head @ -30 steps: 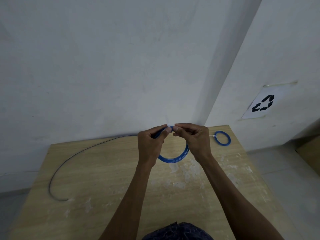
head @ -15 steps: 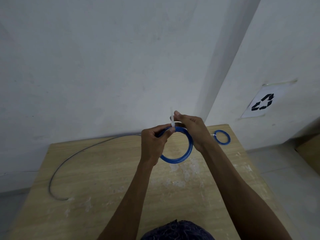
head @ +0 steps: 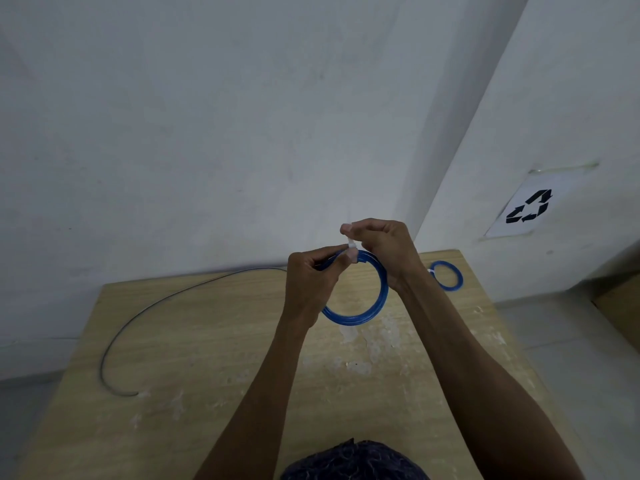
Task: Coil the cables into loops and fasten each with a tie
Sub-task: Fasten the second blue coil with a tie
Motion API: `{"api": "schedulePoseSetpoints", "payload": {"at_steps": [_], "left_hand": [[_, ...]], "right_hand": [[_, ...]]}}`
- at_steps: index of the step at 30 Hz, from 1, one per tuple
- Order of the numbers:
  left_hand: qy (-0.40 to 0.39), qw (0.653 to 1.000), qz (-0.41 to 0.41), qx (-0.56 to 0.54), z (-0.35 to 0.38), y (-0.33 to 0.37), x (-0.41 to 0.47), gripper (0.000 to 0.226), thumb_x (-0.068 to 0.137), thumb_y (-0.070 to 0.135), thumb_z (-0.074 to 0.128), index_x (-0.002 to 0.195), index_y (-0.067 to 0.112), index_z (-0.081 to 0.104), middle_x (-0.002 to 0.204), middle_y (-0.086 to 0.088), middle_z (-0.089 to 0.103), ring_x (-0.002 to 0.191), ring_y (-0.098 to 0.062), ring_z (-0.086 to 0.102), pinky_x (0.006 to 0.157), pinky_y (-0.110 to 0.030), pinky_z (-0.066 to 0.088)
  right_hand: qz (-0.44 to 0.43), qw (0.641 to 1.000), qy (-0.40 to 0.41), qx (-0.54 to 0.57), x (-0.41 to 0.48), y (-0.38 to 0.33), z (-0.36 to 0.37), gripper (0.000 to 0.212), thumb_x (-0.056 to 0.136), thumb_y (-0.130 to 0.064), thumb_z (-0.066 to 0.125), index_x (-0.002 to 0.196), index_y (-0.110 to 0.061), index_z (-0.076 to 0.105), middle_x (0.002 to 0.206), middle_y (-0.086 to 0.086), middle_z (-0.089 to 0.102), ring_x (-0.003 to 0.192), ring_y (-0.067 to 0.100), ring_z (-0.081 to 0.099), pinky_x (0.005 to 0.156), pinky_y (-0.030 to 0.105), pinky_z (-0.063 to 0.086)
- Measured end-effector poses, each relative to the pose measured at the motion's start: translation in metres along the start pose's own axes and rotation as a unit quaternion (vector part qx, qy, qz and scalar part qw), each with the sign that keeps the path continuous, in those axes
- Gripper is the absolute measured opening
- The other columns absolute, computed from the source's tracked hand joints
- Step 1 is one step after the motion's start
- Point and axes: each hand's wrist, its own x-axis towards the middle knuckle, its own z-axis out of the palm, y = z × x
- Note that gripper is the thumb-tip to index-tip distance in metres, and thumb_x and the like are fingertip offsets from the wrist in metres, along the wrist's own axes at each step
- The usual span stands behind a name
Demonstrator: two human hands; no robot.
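A blue cable coil (head: 375,303) hangs in the air above the wooden table (head: 214,358). My left hand (head: 313,282) pinches the coil at its top, where a white tie (head: 351,244) wraps around it. My right hand (head: 384,247) is just above and pinches the tie's free end, which points upward. A second blue coil (head: 446,276) with a white tie on it lies flat at the table's far right corner. A dark grey uncoiled cable (head: 145,308) curves across the left side of the table.
The table stands against a white wall (head: 242,133). A paper sign with a recycling symbol (head: 530,206) is taped to the right wall. Pale floor shows to the right of the table.
My right hand has risen from beside my left hand, drawing the white tie's end upward. The blue coil has turned to face me as a fuller ring.
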Motion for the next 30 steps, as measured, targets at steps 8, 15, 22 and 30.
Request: {"api": "schedulePoseSetpoints", "payload": {"at_steps": [8, 15, 22, 30], "left_hand": [[-0.013, 1.0, -0.008, 0.009, 0.004, -0.002, -0.005, 0.008, 0.093, 0.019, 0.075, 0.089, 0.022, 0.081, 0.061, 0.011, 0.071, 0.049, -0.004, 0.051, 0.05, -0.016, 0.04], [0.046, 0.998, -0.034, -0.015, -0.002, -0.006, -0.001, 0.011, 0.092, 0.017, 0.075, 0.092, 0.026, 0.081, 0.077, 0.003, 0.079, 0.058, -0.004, 0.059, 0.056, -0.02, 0.047], [0.085, 0.992, -0.049, -0.08, -0.018, -0.011, 0.01, 0.008, 0.092, 0.015, 0.075, 0.092, 0.018, 0.082, 0.068, -0.013, 0.067, 0.052, -0.013, 0.045, 0.05, -0.023, 0.039], [0.084, 0.978, -0.111, -0.152, -0.015, -0.009, 0.014, 0.009, 0.09, 0.011, 0.076, 0.085, 0.013, 0.084, 0.071, -0.009, 0.066, 0.057, -0.009, 0.047, 0.054, -0.02, 0.038]], "right_hand": [[-0.033, 0.999, 0.036, -0.013, 0.003, 0.003, -0.002, 0.01, 0.088, -0.015, 0.078, 0.093, -0.007, 0.081, 0.09, 0.001, 0.079, 0.081, 0.004, 0.073, 0.078, 0.01, 0.051], [0.031, 0.999, -0.01, 0.033, 0.002, 0.005, 0.005, 0.024, 0.089, -0.026, 0.077, 0.103, -0.007, 0.08, 0.101, 0.008, 0.08, 0.091, 0.022, 0.075, 0.08, 0.03, 0.06], [0.042, 0.993, -0.087, 0.067, -0.019, 0.018, -0.007, 0.022, 0.088, -0.013, 0.076, 0.105, 0.002, 0.077, 0.094, 0.019, 0.078, 0.086, 0.027, 0.077, 0.076, 0.028, 0.061], [-0.036, 0.994, -0.069, 0.081, -0.02, 0.02, -0.01, 0.029, 0.083, 0.0, 0.078, 0.112, -0.002, 0.074, 0.088, 0.019, 0.078, 0.079, 0.025, 0.077, 0.076, 0.03, 0.063]]}}
